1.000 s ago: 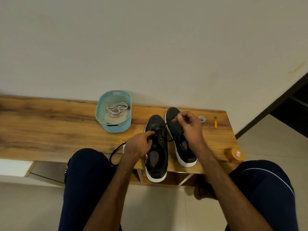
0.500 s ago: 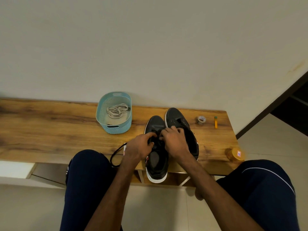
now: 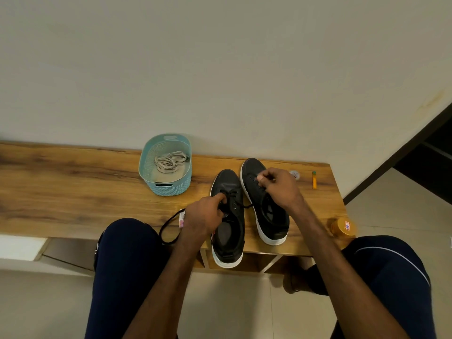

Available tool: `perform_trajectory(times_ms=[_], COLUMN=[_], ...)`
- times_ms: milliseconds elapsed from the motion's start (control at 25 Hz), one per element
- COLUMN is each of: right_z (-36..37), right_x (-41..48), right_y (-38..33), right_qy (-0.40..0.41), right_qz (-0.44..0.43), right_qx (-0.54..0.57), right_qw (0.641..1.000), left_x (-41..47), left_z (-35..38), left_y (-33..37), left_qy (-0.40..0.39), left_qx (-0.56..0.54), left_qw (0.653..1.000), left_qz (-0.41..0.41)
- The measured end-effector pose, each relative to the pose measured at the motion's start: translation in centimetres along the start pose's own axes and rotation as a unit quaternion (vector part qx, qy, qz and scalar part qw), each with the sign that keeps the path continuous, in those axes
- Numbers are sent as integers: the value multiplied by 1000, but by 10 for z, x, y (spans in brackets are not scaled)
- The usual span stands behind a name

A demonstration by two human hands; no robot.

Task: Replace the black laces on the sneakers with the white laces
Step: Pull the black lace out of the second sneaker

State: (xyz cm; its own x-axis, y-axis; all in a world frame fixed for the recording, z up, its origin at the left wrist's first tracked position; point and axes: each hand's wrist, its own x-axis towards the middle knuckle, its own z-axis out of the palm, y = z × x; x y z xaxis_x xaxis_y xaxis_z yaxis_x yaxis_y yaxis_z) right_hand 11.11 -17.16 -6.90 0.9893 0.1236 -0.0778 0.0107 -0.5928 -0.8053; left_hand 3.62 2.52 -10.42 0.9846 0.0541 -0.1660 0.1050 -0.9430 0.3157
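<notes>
Two black sneakers with white soles lie side by side on the wooden bench [image 3: 73, 187]. My left hand [image 3: 203, 215] grips the left sneaker [image 3: 228, 223] at its eyelets, where a black lace [image 3: 236, 200] is still threaded. My right hand [image 3: 278, 185] is raised over the right sneaker [image 3: 267, 211] and pinches the end of that lace, which runs up from the left sneaker. A loose black lace [image 3: 168, 228] hangs in a loop over the bench's front edge. White laces [image 3: 170, 161] lie coiled in the teal basket [image 3: 168, 187].
A small round item [image 3: 294, 174] and a yellow tube [image 3: 314, 180] lie at the bench's far right. An orange jar [image 3: 342, 227] sits at the right front corner. My knees flank the bench, and a pink label [image 3: 181, 217] lies beside my left hand.
My right hand went from above the right sneaker down to the left sneaker's eyelets, then lifted back up to the right, drawing the black lace out. My left hand stayed on the left sneaker.
</notes>
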Motion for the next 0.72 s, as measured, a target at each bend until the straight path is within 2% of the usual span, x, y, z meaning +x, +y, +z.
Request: perform_trajectory(times_ms=[80, 160, 240, 360, 520, 600, 720], right_z=[9, 12, 16, 35, 69, 79, 84], right_x=[2, 7, 9, -8, -45, -57, -62], right_y=[2, 2, 5, 13, 29, 37, 48], right_qy=[-20, 0, 22, 44, -26, -28, 1], right_qz=[2, 5, 4, -40, -92, -149, -201], right_qx=[47, 112, 111, -7, -80, -190, -287], right_qw=[999, 994, 994, 998, 992, 970, 937], left_x=[-1, -2, 0, 8, 17, 19, 22], left_z=[-2, -1, 3, 13, 27, 30, 27], left_y=[-2, -2, 0, 9, 16, 17, 11], left_qy=[-6, -11, 8, 47, 82, 101, 138], left_qx=[20, 23, 6, 34, 66, 28, -124], left_qw=[1000, 1000, 1000, 998, 994, 994, 978], left_qz=[-8, -7, -6, 2, -15, -26, -96])
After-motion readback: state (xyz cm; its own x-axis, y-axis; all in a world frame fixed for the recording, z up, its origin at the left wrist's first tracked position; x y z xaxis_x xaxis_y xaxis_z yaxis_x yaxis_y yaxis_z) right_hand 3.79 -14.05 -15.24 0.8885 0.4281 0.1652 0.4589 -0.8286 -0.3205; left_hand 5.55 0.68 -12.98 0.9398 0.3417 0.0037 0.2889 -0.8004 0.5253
